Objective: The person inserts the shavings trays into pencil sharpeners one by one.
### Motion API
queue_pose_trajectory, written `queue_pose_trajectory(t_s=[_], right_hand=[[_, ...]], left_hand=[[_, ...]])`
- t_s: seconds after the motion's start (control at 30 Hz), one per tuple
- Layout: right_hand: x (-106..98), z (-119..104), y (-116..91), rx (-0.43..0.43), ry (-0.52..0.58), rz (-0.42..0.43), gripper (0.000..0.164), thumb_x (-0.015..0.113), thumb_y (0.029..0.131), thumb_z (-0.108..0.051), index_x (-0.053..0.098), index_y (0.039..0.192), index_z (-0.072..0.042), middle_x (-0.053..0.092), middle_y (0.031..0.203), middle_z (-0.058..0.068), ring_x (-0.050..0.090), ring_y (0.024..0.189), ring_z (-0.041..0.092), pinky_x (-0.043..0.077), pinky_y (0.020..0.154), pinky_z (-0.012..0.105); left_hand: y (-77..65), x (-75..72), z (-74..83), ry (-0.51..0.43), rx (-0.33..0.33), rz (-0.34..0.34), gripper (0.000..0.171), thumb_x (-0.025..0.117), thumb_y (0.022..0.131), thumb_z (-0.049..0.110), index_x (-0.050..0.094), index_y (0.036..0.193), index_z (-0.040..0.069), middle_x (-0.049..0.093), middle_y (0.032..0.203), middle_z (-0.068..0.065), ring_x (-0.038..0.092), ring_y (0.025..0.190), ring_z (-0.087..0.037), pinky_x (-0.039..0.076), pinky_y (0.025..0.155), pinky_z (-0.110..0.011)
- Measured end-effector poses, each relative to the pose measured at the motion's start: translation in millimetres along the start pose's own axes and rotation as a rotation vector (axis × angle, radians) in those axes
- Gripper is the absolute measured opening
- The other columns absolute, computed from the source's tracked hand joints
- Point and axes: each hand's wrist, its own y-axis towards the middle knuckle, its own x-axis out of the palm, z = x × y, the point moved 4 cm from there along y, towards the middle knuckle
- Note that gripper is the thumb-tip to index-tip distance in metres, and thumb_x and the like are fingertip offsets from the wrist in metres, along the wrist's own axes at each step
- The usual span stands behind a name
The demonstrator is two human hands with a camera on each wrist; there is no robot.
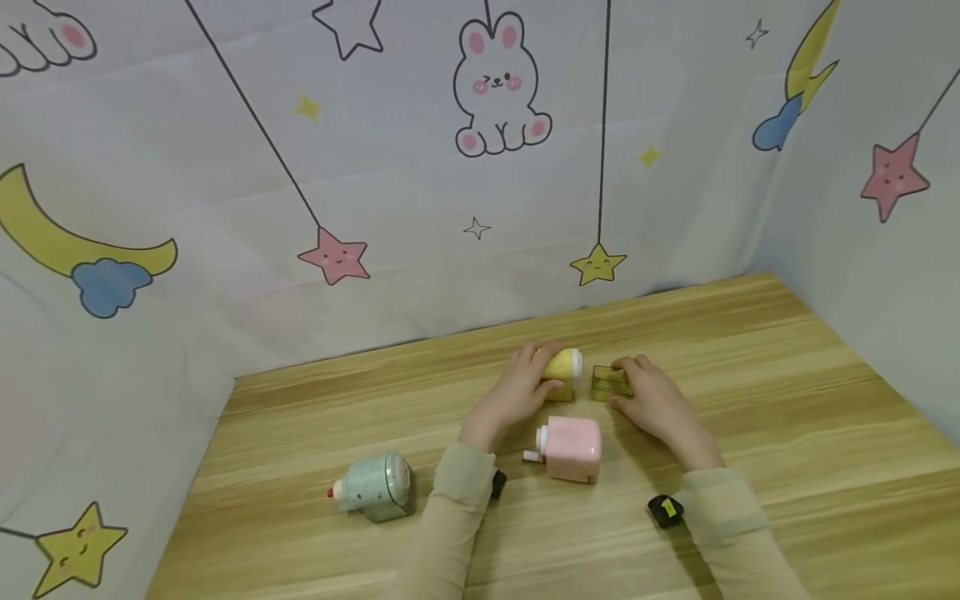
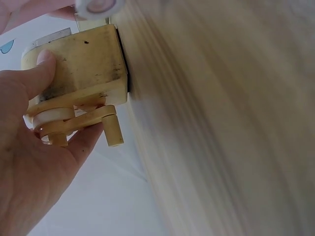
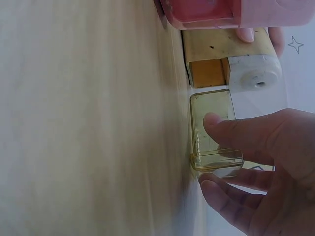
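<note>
My left hand grips a yellow hand-crank pencil sharpener near the back of the table. In the left wrist view the thumb presses its smudged side, close to the crank handle. An opening shows in the sharpener's lower end, with the white pencil-hole end beside it. Just to the right, my right hand pinches a clear yellow shavings drawer between thumb and fingers. That drawer is out of the sharpener, its end facing the opening across a small gap.
A pink crank sharpener lies in front of the hands. Farther left is a pale green sharpener with a red tip. Black wrist devices sit at the cuffs. A printed cloth wall borders the table's back edge.
</note>
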Motion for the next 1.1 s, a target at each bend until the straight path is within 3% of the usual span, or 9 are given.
queue_pose_trajectory(t_s=[0.77, 1.1], right_hand=[[9.4, -13.2, 5.4, -0.048, 0.017, 0.004, 0.052, 0.069, 0.077, -0.018, 0.048, 0.121, 0.001, 0.052, 0.113, 0.024, 0.049, 0.101, 0.037, 0.044, 0.084, 0.056], [16.1, -17.4, 9.8, -0.069, 0.036, -0.005, 0.057, 0.069, 0.077, -0.018, 0.045, 0.124, 0.004, 0.052, 0.113, 0.023, 0.049, 0.101, 0.036, 0.045, 0.085, 0.055]], left_hand=[[2.2, 6.1, 5.0, -0.020, 0.008, -0.039, 0.056, 0.050, 0.088, 0.031, 0.027, 0.139, 0.028, 0.041, 0.125, -0.009, 0.037, 0.107, -0.021, 0.046, 0.086, -0.042], [2.4, 5.1, 6.3, -0.032, 0.031, -0.019, 0.054, 0.052, 0.088, 0.030, 0.031, 0.137, 0.025, 0.043, 0.123, -0.009, 0.038, 0.106, -0.021, 0.046, 0.085, -0.043]])
